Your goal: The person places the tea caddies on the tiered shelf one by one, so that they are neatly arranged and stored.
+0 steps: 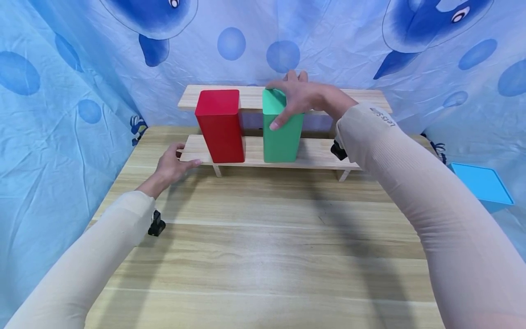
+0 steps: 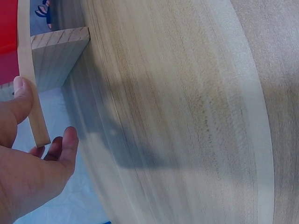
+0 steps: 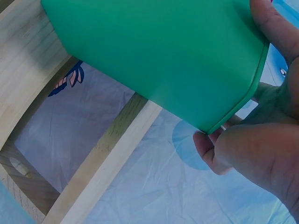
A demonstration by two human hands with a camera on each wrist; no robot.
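A two-level wooden shelf (image 1: 316,148) stands at the back of the table in the head view. My left hand (image 1: 169,164) holds the left end of its lower board (image 2: 41,123), thumb against the front edge and fingertips at the board's end. On that lower board stand a red box (image 1: 223,132) and, to its right, a green box (image 1: 281,141). From above, my right hand (image 1: 302,97) grips the green box near its top, thumb on the front face. In the right wrist view its other fingers reach behind the box's rim, partly hidden.
The shelf's narrow upper board (image 1: 250,97) runs behind both boxes. A light blue box (image 1: 481,183) sits beyond the table's right edge. Blue patterned cloth (image 1: 255,45) hangs behind and at both sides. The wooden tabletop (image 1: 255,237) spreads in front of the shelf.
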